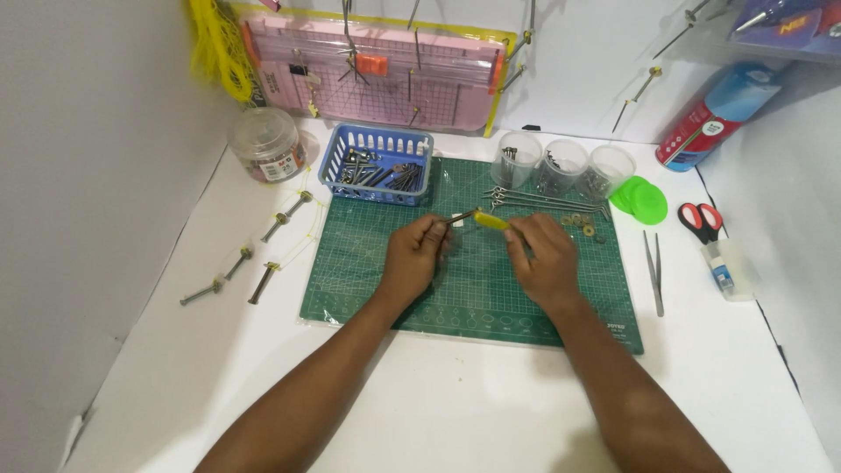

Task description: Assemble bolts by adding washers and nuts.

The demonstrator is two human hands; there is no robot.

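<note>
My left hand (416, 256) pinches a thin metal bolt (462, 216) over the green cutting mat (368, 263). My right hand (541, 259) grips a small yellow piece (491, 221) that meets the tip of the bolt. Both hands hover above the mat's far half, close together. Just beyond them lie several long bolts (543, 202) and a few small washers and nuts (582, 224) on the mat.
A blue basket of bolts (378, 164), three clear cups (561, 165), green lids (641, 200), a round jar (267, 144), bolts tied on yellow string (254, 254), tweezers (655, 271), red scissors (699, 221), a glue bottle (723, 273), a pink board (377, 74) and a red-blue can (714, 118).
</note>
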